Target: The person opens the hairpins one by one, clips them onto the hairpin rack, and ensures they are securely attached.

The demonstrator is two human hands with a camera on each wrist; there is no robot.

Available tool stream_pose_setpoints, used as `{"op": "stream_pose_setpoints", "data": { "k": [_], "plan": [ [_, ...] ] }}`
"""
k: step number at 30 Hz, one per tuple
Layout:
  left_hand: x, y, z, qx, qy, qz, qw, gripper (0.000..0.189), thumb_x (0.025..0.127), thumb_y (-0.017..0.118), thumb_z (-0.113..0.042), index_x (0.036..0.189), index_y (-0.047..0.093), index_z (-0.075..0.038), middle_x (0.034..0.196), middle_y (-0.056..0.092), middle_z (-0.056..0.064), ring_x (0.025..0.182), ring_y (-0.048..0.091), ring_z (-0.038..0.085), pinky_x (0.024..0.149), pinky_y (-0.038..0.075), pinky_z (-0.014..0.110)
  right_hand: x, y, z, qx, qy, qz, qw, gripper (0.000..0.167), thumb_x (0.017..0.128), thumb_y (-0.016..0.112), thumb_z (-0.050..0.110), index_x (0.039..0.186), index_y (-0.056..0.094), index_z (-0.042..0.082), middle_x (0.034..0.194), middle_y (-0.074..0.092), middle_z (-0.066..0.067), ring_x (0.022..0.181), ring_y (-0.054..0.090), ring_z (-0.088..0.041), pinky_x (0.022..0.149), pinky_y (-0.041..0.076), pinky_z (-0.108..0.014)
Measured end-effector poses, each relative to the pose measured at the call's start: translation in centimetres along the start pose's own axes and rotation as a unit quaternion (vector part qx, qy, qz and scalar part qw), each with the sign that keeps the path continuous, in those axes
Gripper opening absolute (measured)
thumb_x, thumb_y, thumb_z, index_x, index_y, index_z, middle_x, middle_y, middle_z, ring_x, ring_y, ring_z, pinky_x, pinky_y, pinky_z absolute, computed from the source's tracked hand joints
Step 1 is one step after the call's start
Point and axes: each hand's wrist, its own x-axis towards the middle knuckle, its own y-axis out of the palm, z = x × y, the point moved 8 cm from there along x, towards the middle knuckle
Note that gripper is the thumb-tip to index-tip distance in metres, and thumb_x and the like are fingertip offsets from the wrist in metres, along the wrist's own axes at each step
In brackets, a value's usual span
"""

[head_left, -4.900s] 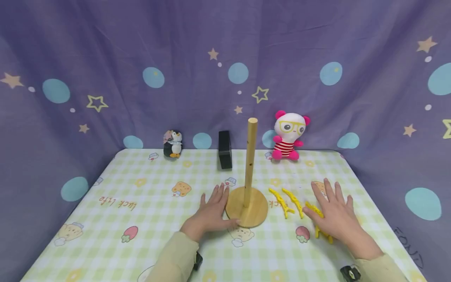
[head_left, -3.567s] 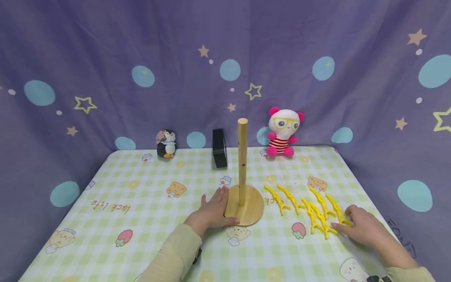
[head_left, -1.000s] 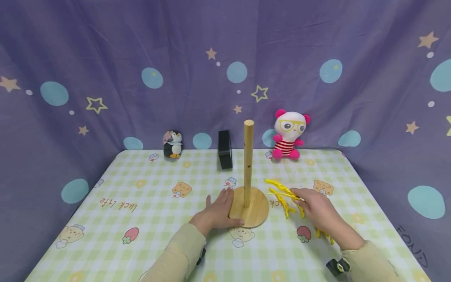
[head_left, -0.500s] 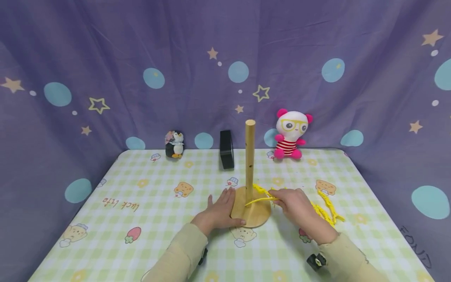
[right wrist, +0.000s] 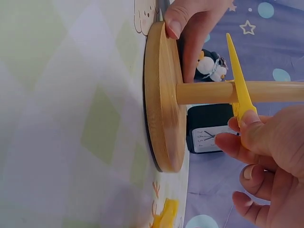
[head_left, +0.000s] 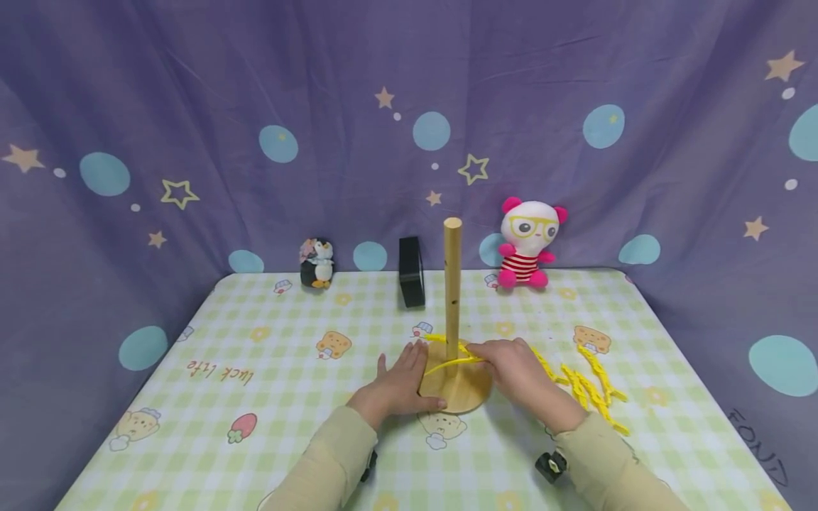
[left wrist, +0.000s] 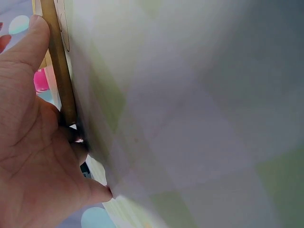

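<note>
A wooden pole (head_left: pixel 452 284) stands upright on a round wooden base (head_left: pixel 463 396). My left hand (head_left: pixel 397 385) rests at the base's left side, fingers straight, its thumb (right wrist: pixel 176 23) pressing on the rim. With thumb and fingertips, my right hand (head_left: pixel 519 370) pinches the handle end of a yellow hair clip (right wrist: pixel 240 78). The clip's two long arms are spread, one passing behind the pole and one in front, low above the base. Several other yellow hair clips (head_left: pixel 591 394) lie on the cloth to the right, partly hidden by the right hand.
A black clock (head_left: pixel 411 273) stands behind the pole. Near the back edge sit a penguin toy (head_left: pixel 316 264) to the left and a pink and white panda plush (head_left: pixel 527 245) to the right. A checked cloth (head_left: pixel 287 397) covers the table, with a purple curtain (head_left: pixel 358 71) behind.
From resting flat over the clips, my right hand picked one up, moved left and brought its spread arms around the pole. The left hand stayed at the base.
</note>
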Motion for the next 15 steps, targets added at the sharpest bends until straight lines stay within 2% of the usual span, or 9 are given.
{"op": "stream_pose_setpoints", "data": {
  "k": [8,12,15],
  "plan": [
    [0.28,-0.04,-0.16,0.004,-0.001,0.000,1.0000,0.106,0.083,0.059,-0.070,0.156,0.017,-0.006,0.163,0.006,0.010,0.149,0.003,0.026,0.112,0.003,0.065,-0.18,0.40,0.08,0.017,0.006,0.017,0.9997,0.035,0.082,0.075,0.002,0.115,0.071,0.013,0.102,0.073,-0.001,0.091,0.069,-0.021,0.075,0.053,-0.040],
    [0.28,-0.03,-0.08,0.002,0.001,-0.002,1.0000,0.109,0.083,0.059,-0.070,0.157,0.012,-0.006,0.164,0.004,0.008,0.150,0.002,0.025,0.112,0.003,0.065,-0.61,0.49,-0.18,0.048,-0.006,0.030,0.9984,0.035,0.087,0.070,0.001,0.121,0.066,0.006,0.111,0.070,-0.006,0.101,0.066,-0.025,0.086,0.052,-0.043],
    [0.20,0.07,0.12,-0.004,0.003,-0.001,1.0000,0.111,0.082,0.059,-0.070,0.157,0.006,-0.007,0.164,0.003,0.008,0.150,0.002,0.024,0.112,0.002,0.065,-0.83,0.58,-0.41,0.084,-0.007,0.041,0.9956,0.041,0.090,0.068,0.005,0.130,0.060,0.004,0.123,0.065,-0.010,0.109,0.062,-0.028,0.093,0.049,-0.045]
  ]
}}
